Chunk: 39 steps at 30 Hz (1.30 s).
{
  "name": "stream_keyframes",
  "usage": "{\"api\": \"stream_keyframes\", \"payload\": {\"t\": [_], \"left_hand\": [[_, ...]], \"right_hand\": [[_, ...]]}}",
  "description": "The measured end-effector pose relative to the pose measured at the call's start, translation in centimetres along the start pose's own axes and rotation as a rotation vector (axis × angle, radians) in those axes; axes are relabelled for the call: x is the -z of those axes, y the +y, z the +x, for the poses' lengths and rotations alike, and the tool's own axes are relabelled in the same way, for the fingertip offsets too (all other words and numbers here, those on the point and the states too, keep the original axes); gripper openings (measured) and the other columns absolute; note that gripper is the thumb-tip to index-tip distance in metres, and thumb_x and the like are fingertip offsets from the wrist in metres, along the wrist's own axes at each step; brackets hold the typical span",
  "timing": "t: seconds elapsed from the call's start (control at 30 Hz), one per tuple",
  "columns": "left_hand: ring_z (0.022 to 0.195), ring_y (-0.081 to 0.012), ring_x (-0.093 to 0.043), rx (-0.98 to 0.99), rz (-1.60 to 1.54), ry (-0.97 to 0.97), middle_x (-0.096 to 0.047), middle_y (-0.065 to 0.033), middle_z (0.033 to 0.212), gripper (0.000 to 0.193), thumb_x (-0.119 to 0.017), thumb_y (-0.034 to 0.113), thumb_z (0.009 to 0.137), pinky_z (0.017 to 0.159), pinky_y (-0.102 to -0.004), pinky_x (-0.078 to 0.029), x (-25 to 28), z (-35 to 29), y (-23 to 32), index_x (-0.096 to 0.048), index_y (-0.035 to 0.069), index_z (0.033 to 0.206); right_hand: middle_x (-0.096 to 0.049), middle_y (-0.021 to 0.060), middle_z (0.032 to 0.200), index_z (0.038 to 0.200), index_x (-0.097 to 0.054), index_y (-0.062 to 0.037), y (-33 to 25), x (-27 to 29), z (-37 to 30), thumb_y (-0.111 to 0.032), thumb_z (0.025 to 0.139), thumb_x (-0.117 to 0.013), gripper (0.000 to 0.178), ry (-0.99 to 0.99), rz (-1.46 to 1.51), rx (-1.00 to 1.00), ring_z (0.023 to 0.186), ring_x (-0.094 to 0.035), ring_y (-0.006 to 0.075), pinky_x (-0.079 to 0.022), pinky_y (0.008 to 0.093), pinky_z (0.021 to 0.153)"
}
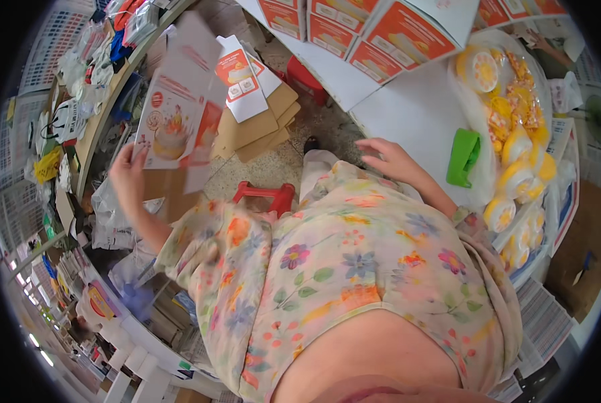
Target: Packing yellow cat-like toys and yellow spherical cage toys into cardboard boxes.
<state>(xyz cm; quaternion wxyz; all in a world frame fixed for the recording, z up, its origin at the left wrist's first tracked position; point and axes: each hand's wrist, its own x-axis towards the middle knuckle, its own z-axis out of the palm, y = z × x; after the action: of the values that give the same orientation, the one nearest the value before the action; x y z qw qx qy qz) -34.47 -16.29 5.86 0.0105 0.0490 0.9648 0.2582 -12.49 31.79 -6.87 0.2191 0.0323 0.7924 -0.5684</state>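
My left hand (127, 173) grips the lower edge of a flattened printed carton (173, 107), white and orange with a cake picture. Its upper part is smeared by motion. Fingers stretched and holding nothing, my right hand (387, 158) is at the edge of the white table (401, 111). Lower down, beyond the carton, lies a stack of brown cardboard sheets (257, 127) with white and orange flat cartons (238, 77) on top.
Orange and white boxes (374, 37) stand at the table's far side. On its right lie a green tape dispenser (463, 158) and a clear bag of yellow and white round items (515, 154). A red stool (267, 191) stands on the floor, and a cluttered shelf (102, 114) lines the left.
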Motion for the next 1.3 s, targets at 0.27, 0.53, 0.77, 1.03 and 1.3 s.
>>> {"api": "stream_keyframes", "payload": {"t": [0.27,0.53,0.77,1.03,1.3], "left_hand": [[0.071,-0.0204,-0.053,-1.015,0.68,-0.177,-0.051,-0.0049,0.069,0.003,-0.056,0.01,0.068,0.071,-0.031,-0.042,-3.6,-11.0,31.2,-0.054,0.01,0.07],[0.114,-0.027,-0.049,-1.269,0.325,0.63,-0.055,-0.0093,0.114,0.036,-0.061,0.014,0.082,0.105,-0.0433,-0.025,-9.0,-16.7,40.1,-0.057,0.0,0.116],[0.108,-0.0146,-0.045,-0.279,-1.103,0.141,-0.049,-0.0093,0.114,0.041,-0.058,0.017,0.09,0.096,-0.0305,-0.034,-21.1,-11.5,35.5,-0.04,0.001,0.123],[0.097,-0.0124,-0.05,-0.439,-1.246,-0.042,-0.053,-0.0049,0.106,0.026,-0.05,0.024,0.095,0.089,-0.0288,-0.039,-26.5,-11.2,35.6,-0.045,0.005,0.112],[0.118,-0.0153,-0.04,-0.354,-1.282,-0.419,-0.044,-0.0086,0.129,0.04,-0.043,0.012,0.093,0.101,-0.0268,-0.027,-27.9,-14.7,37.9,-0.039,0.002,0.132]], "right_hand": [[-0.055,0.0131,0.115,0.118,-0.056,-0.0085,-8.9,3.0,-3.6,-0.01,0.078,-0.067,0.041,0.643,-0.484,0.81,0.103,-0.055,0.0292,-0.045,0.0353,0.087],[-0.067,0.0065,0.09,0.1,-0.064,-0.002,0.1,8.2,-12.6,-0.008,0.081,-0.065,0.02,0.591,0.16,0.318,0.079,-0.059,0.0103,-0.047,0.0264,0.071],[-0.066,0.0012,0.096,0.102,-0.065,-0.0017,7.5,9.7,-17.5,-0.006,0.081,-0.065,0.021,0.695,0.428,0.262,0.084,-0.058,0.0077,-0.047,0.0254,0.076],[-0.063,0.0014,0.1,0.11,-0.06,-0.0004,7.2,12.3,-20.8,-0.007,0.083,-0.064,0.028,0.748,0.545,0.405,0.09,-0.057,0.0091,-0.045,0.0254,0.079],[-0.058,0.0079,0.114,0.119,-0.055,-0.0005,4.5,8.5,-16.6,-0.01,0.088,-0.058,0.033,1.287,0.424,0.383,0.105,-0.053,0.0165,-0.042,0.0282,0.089]]}}
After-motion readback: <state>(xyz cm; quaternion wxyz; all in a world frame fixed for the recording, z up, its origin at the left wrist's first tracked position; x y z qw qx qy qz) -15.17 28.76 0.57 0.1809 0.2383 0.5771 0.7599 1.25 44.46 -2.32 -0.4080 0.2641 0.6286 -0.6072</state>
